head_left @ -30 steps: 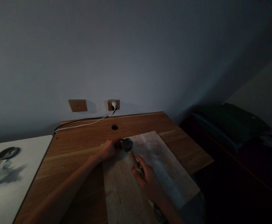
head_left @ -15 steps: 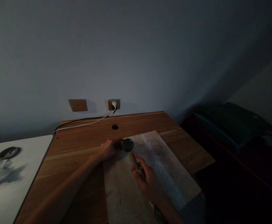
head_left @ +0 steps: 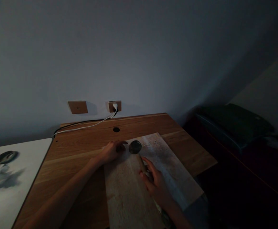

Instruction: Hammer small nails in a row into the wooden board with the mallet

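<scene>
The right hand [head_left: 157, 185] grips a dark-headed hammer [head_left: 135, 147] beside the curled left hand [head_left: 111, 152], whose hold I cannot tell, with a board [head_left: 125, 194] beneath them both.

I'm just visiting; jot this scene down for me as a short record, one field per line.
Right hand: wraps the pale handle of a dark-headed tool; right hand
Left hand: beside the tool's head, near the board's far left; whether it grips anything is unclear; left hand
Under the hands: board on a wooden table
Wall: white plug in an outlet
Left side: white surface bearing a dark round object
Light: dim
</scene>
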Demonstrator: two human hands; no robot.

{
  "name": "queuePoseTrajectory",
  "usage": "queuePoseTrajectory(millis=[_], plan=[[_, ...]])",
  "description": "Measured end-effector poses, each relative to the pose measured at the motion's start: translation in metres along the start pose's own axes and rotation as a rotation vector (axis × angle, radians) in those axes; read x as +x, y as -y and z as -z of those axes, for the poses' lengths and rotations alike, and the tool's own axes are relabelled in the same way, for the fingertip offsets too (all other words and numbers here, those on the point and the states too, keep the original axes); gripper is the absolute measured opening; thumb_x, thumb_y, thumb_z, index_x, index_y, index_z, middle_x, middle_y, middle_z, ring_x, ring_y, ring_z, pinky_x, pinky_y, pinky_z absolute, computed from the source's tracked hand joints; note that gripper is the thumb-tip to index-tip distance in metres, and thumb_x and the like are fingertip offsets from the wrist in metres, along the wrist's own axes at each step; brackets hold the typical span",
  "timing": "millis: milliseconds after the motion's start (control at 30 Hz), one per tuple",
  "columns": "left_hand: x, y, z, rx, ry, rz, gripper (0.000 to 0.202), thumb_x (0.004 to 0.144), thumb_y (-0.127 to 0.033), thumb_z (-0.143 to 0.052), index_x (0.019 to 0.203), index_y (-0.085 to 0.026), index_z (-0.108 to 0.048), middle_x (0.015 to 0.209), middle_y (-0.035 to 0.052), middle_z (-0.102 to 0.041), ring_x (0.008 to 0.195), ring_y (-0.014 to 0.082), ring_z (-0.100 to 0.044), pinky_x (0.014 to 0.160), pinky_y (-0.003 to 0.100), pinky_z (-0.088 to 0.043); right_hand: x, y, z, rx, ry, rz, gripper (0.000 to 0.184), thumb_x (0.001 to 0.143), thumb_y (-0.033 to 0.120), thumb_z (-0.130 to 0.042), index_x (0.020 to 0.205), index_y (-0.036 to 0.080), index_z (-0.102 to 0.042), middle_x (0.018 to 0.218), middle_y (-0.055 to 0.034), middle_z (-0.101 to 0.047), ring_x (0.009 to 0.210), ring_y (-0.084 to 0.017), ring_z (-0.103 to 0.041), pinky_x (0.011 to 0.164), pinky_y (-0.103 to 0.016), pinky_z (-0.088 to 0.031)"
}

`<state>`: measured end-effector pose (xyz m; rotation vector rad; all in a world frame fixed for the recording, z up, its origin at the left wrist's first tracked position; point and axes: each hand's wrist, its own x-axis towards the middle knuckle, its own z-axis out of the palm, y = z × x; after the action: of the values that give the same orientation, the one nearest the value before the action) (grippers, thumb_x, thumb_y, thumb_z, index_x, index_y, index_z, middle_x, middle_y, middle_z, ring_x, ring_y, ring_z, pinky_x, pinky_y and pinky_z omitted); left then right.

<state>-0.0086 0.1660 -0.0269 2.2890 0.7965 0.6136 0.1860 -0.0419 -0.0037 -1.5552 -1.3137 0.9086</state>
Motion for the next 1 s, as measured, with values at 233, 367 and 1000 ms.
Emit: queuePoseTrajectory(millis=[233,367,1000], plan=[[-0.007,-0.042,-0.003,0.406,-0.094,-0.405,0.038,0.081,-0.026,-0.07,0.118,-0.02,-0.066,0.114,0.0095,-0.063,0.105,0.025,-0.061,0.093,0.039,-0.051,-0.014,-0.029,0.033,0.036,-0.101,-0.06,0.057,0.095,0.048,-0.057,0.146,0.023,-0.048,0.079,0.0008,-0.064,0.046,-0.01,-0.047,0.04,-0.022,-0.038],[-0.014,-0.078,-0.029,0.588,0.019,-0.719,0.013,0.095,-0.018,-0.058,0.106,-0.018,-0.066,0.101,0.0071,-0.068,0.098,0.0218,-0.063,0.088,0.035,-0.049,-0.017,-0.038,0.033,0.106,-0.11,-0.09,0.061,0.095,0.05,-0.057,0.148,0.021,-0.045,0.063,0.007,-0.051,0.041,-0.01,-0.042,0.037,-0.021,-0.035],[-0.02,-0.024,0.005,0.183,-0.174,-0.171,0.022,0.092,-0.018,-0.059,0.103,-0.022,-0.078,0.093,0.0049,-0.077,0.087,0.0187,-0.071,0.083,0.03,-0.055,-0.015,-0.035,0.033,0.125,-0.121,-0.079,0.059,0.095,0.05,-0.056,0.146,0.023,-0.046,0.073,0.005,-0.059,0.042,-0.009,-0.046,0.037,-0.021,-0.038]])
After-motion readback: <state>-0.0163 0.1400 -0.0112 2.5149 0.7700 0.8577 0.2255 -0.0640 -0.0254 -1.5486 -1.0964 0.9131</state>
